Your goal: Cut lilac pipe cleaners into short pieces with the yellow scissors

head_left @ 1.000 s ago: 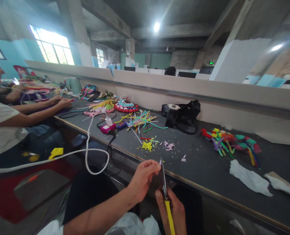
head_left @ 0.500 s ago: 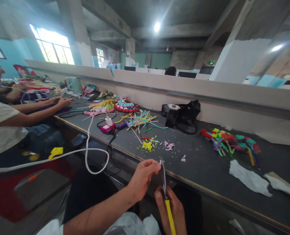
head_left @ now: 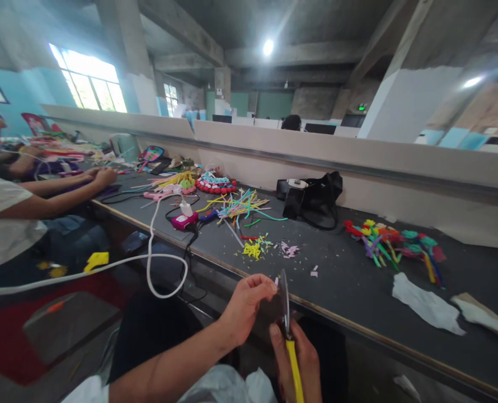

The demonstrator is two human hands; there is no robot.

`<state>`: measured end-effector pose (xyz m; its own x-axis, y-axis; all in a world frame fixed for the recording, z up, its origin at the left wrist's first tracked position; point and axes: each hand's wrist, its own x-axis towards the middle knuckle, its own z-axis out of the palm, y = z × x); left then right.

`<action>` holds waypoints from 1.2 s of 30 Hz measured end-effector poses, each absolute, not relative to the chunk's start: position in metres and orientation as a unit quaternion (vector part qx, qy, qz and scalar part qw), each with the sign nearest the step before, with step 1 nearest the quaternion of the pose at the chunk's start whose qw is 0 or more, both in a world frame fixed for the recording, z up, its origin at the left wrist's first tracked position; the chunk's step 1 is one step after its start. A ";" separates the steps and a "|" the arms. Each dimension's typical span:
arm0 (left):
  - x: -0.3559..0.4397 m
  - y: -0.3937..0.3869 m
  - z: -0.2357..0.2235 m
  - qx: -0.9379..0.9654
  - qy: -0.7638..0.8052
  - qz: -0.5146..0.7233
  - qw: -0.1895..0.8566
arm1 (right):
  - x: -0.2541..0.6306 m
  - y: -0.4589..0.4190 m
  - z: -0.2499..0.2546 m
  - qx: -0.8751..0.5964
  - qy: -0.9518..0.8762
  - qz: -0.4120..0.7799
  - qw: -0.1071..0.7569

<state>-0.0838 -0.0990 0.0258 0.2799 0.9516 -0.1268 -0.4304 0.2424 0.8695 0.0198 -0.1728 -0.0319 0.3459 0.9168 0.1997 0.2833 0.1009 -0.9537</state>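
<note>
Just in front of the table's near edge, my left hand (head_left: 248, 308) pinches a small pale purple strip (head_left: 276, 281) between thumb and fingertips; only its tip shows. Around the yellow-handled scissors (head_left: 293, 361) my right hand (head_left: 306, 358) is closed, and their blades point up beside the left fingertips, a small gap apart from them. How far the blades are spread is hard to tell. Beyond the hands, on the dark table, lie cut yellow bits (head_left: 253, 249), a small heap of pale purple bits (head_left: 290, 249) and a loose pile of coloured strips (head_left: 244, 204).
A black bag (head_left: 327, 196) lies against the low partition (head_left: 358, 168). Colourful flower-like pieces (head_left: 394, 240) and a white crumpled sheet (head_left: 425, 302) are on the right. A pink box with plugs (head_left: 184, 220) and a white cable (head_left: 150, 246) are on the left, where a co-worker's arms (head_left: 60, 193) reach over the table.
The scissors and my right hand have shifted slightly right, away from my left fingertips. My left hand stays nearly in place, still pinching the strip.
</note>
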 end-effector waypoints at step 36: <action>-0.111 -0.114 0.010 0.440 0.342 0.316 0.768 | 0.043 -0.152 -0.006 -0.528 -0.500 0.376 0.574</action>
